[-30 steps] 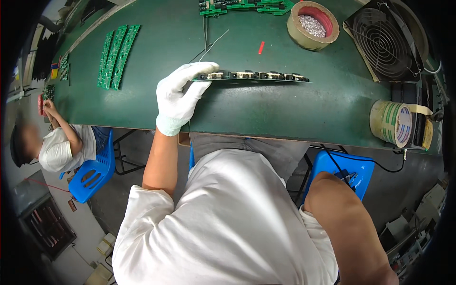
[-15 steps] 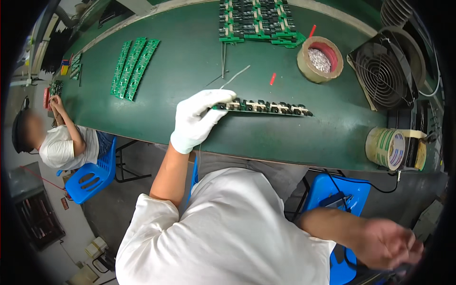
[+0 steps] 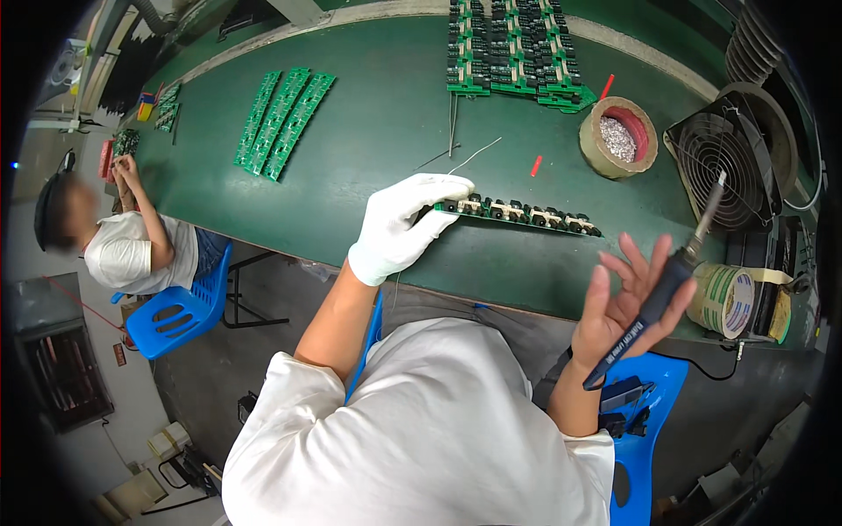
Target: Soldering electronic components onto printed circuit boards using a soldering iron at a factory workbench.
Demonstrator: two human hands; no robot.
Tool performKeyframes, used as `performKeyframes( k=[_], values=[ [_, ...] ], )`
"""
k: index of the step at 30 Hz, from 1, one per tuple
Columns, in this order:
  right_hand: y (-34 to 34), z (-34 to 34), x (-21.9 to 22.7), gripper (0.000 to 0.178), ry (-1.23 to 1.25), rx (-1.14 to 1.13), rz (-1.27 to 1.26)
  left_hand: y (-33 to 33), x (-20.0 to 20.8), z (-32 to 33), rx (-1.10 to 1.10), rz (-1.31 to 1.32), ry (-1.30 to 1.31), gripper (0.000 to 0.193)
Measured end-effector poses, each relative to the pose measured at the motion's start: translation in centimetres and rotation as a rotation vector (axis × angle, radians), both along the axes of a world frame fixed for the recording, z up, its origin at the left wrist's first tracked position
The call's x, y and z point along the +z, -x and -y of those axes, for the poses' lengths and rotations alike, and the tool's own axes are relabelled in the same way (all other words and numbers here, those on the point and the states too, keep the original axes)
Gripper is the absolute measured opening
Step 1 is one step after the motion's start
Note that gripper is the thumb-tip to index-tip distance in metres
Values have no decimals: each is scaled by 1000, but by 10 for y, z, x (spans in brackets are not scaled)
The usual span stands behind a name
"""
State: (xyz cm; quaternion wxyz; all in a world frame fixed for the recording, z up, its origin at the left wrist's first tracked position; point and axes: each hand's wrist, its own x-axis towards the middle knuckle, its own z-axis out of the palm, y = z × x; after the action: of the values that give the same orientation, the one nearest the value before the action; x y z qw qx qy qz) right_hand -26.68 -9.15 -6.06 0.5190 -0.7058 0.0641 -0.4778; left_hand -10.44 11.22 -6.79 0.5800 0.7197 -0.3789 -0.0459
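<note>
Diffuse, moderate light, its source out of sight, leaves the white-gloved left hand (image 3: 396, 230) brightest at the grip, where small details of the long, narrow green circuit-board strip (image 3: 526, 218) go soft. Around the grip, the smooth green tabletop (image 3: 386, 123) shows a weak sheen; nearer the body, the grey floor (image 3: 294, 302) turns dim. Far out on both sides, fisheye distortion bends straight edges into black, vignetted corners.

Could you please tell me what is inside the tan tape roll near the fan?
Inside the tan tape roll, small silvery bits sit within the red core. They cover the bottom, so anything beneath them cannot be seen.
</note>
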Motion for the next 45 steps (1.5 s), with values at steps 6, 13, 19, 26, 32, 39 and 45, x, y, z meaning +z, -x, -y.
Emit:
performKeyframes(
  k=[6,13,19,26,32,39,45],
  values=[
    [-6,-1,2,91,129,22,-73,-1,-1,-1,8,-10,-22,31],
    [-13,-8,15,95,-229,21,-15,0,3,1,8,-35,-52,28],
    [-19,-10,14,95,-405,67,-12,0,-1,0,4,-21,-32,28],
    [-12,-8,10,94,-146,-30,-92,0,2,0,-22,24,-16,31],
    [-23,-16,5,89,223,65,-156,-1,0,-2,-56,52,33,35],
    [-49,-37,5,77,369,179,-217,1,-1,-3,-19,30,32,36],
    [-59,-35,16,76,118,222,-94,10,8,4,89,-131,108,40]
  ],
)
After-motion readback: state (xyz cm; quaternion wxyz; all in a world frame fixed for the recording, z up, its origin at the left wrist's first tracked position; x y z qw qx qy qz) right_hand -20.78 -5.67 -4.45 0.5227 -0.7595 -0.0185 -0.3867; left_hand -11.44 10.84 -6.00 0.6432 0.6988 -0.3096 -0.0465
